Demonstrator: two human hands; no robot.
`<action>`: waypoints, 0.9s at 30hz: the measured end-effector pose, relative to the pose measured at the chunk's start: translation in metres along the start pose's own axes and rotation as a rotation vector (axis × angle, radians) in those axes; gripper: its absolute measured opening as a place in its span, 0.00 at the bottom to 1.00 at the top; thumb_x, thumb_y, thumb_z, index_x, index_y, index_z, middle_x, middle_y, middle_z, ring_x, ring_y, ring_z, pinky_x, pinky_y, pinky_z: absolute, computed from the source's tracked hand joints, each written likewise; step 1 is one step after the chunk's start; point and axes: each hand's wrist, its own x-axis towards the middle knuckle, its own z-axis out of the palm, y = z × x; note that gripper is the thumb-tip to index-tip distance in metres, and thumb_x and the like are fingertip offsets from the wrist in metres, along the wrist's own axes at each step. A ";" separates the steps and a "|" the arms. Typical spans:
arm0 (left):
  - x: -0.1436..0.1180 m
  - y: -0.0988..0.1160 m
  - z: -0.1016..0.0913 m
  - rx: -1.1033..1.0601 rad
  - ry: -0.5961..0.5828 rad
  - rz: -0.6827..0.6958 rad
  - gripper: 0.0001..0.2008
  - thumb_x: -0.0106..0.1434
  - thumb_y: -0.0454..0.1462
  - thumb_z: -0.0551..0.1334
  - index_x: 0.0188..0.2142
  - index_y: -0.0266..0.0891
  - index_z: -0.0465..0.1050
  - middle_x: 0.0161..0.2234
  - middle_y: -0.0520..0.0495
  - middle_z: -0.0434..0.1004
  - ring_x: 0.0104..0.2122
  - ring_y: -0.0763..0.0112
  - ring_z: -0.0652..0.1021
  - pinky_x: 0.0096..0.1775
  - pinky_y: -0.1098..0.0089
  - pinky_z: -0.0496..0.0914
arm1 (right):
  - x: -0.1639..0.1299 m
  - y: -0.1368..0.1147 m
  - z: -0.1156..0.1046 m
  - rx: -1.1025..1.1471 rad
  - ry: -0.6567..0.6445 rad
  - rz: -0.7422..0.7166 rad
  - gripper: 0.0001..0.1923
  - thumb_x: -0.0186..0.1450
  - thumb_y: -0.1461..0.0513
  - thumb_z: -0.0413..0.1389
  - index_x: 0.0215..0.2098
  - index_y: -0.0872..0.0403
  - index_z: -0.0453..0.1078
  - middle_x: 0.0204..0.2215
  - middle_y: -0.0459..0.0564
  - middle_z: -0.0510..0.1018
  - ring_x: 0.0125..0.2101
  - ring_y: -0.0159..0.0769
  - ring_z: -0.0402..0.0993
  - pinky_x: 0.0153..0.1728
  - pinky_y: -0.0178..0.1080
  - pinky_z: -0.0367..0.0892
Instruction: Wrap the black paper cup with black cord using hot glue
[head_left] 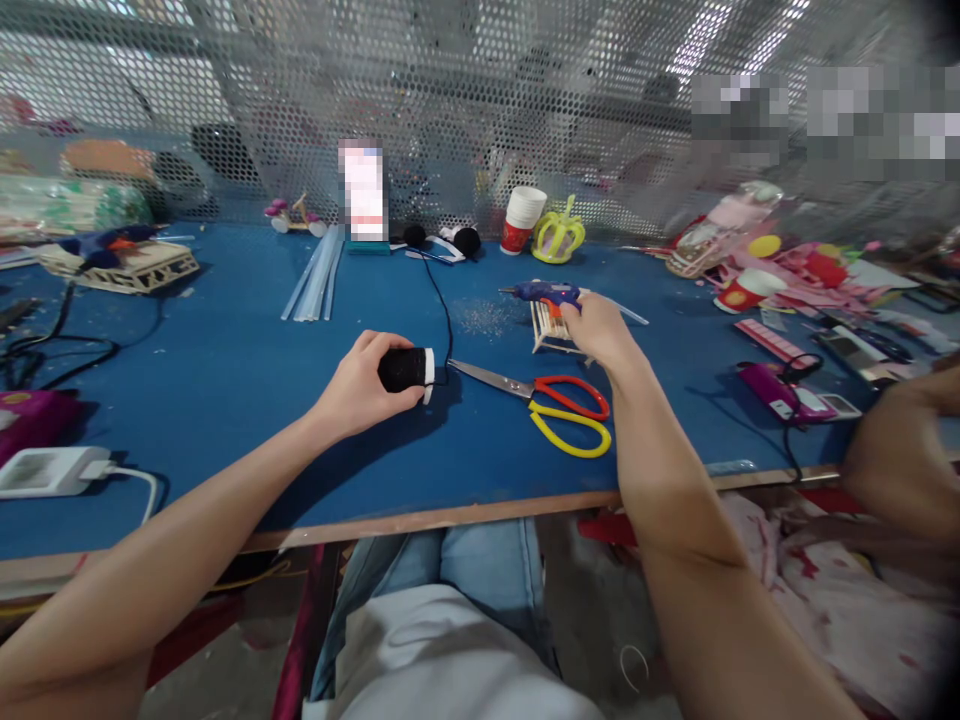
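My left hand [358, 385] grips a small black cylinder with a white end [407, 369], held just above the blue tabletop [225, 370]. My right hand [600, 330] is closed on the handle of a blue glue gun [541, 292], whose nozzle points left. Under that hand stands a small frame of wooden sticks [547, 328]. A black cord [441, 300] runs from near the cylinder toward the back. Scissors with red and yellow handles [559, 405] lie between my two hands, blades pointing left.
Clear glue sticks [315, 280] lie at the back left, beside a wooden stick model [120, 265]. A paper cup [520, 220] and yellow crown [557, 238] stand by the perforated screen. A white power strip [45, 470] sits front left. Another person's arm [907, 450] enters at the right.
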 end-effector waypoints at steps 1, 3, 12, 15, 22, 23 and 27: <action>0.000 0.000 0.000 -0.001 -0.001 0.002 0.22 0.50 0.43 0.63 0.45 0.40 0.65 0.43 0.46 0.67 0.42 0.62 0.72 0.45 0.62 0.68 | -0.003 -0.001 -0.002 0.075 0.029 -0.005 0.17 0.64 0.60 0.46 0.41 0.65 0.70 0.37 0.67 0.76 0.40 0.50 0.73 0.41 0.46 0.65; 0.000 0.000 0.000 -0.001 -0.002 0.005 0.23 0.50 0.44 0.63 0.45 0.40 0.65 0.43 0.46 0.67 0.42 0.62 0.72 0.45 0.62 0.68 | -0.011 -0.006 -0.006 0.262 0.090 -0.021 0.15 0.62 0.59 0.50 0.42 0.61 0.69 0.33 0.61 0.77 0.35 0.44 0.74 0.38 0.44 0.67; 0.004 -0.002 -0.001 0.001 0.012 -0.025 0.22 0.49 0.44 0.63 0.43 0.40 0.66 0.42 0.46 0.68 0.41 0.62 0.72 0.44 0.62 0.68 | -0.063 -0.047 -0.033 0.857 -0.333 -0.229 0.11 0.55 0.58 0.60 0.29 0.57 0.68 0.21 0.48 0.74 0.20 0.29 0.69 0.22 0.34 0.68; 0.005 -0.003 -0.002 0.007 0.024 -0.032 0.22 0.49 0.44 0.63 0.43 0.40 0.66 0.41 0.46 0.68 0.41 0.62 0.72 0.44 0.62 0.68 | -0.072 -0.055 -0.031 0.851 -0.425 -0.292 0.11 0.57 0.57 0.58 0.32 0.58 0.69 0.20 0.48 0.74 0.19 0.29 0.69 0.20 0.34 0.67; 0.007 -0.007 -0.002 0.006 0.018 -0.024 0.21 0.49 0.44 0.63 0.43 0.41 0.66 0.40 0.47 0.69 0.40 0.63 0.72 0.43 0.63 0.68 | -0.087 -0.069 -0.030 0.697 -0.391 -0.382 0.11 0.59 0.57 0.55 0.33 0.57 0.72 0.17 0.44 0.71 0.17 0.28 0.67 0.22 0.34 0.65; 0.008 -0.007 -0.002 0.007 0.016 -0.028 0.21 0.49 0.44 0.63 0.43 0.41 0.66 0.40 0.47 0.69 0.40 0.63 0.72 0.43 0.63 0.68 | -0.088 -0.069 -0.030 0.662 -0.365 -0.377 0.11 0.58 0.56 0.55 0.31 0.56 0.72 0.16 0.44 0.71 0.17 0.29 0.67 0.22 0.35 0.65; 0.009 -0.007 -0.003 0.018 0.007 -0.037 0.22 0.49 0.44 0.63 0.43 0.40 0.66 0.40 0.46 0.68 0.39 0.63 0.72 0.43 0.63 0.68 | -0.089 -0.068 -0.027 0.530 -0.265 -0.386 0.13 0.58 0.55 0.55 0.20 0.54 0.67 0.13 0.45 0.70 0.17 0.31 0.67 0.23 0.37 0.64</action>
